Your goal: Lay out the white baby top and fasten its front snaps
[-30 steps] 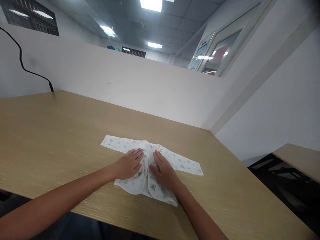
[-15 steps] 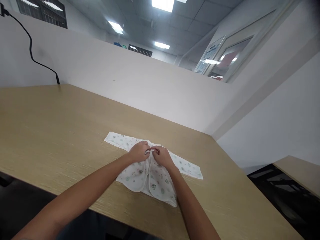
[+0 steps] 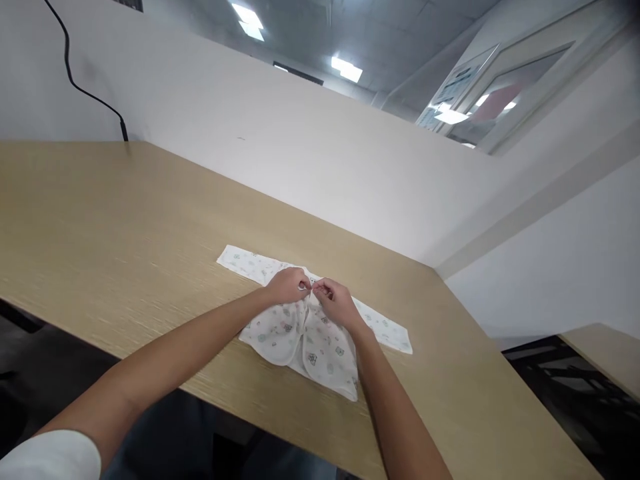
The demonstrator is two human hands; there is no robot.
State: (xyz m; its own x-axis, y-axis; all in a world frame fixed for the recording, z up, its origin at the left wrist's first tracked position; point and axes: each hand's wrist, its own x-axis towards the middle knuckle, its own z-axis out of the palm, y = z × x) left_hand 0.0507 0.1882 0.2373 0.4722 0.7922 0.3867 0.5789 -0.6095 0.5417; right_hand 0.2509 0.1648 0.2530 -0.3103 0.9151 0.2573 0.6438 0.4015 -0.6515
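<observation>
A small white baby shirt [image 3: 325,357] with a printed pattern lies spread on the table, its long sleeves stretched out to the left and right. Its front has two rounded panels that meet along the middle. My left hand [image 3: 290,285] pinches the fabric near the neckline, fingers curled. Close beside it, my right hand [image 3: 337,301] pinches the other front edge between thumb and index finger. The fingertips of both hands almost meet at the top of the front opening. Whatever small fastening may lie between them is hidden.
The wooden table [image 3: 165,220] reaches back to a white partition [image 3: 300,160]. A black cable [image 3: 95,98] hangs down the partition at the far left. A dark open-fronted cabinet [image 3: 570,380] stands to the right, beyond the table's edge.
The camera view has tilted down and shifted slightly. Both hands stay at the neckline; the right hand's fingers have come up a little to a clearer pinch on the shirt's edge.
</observation>
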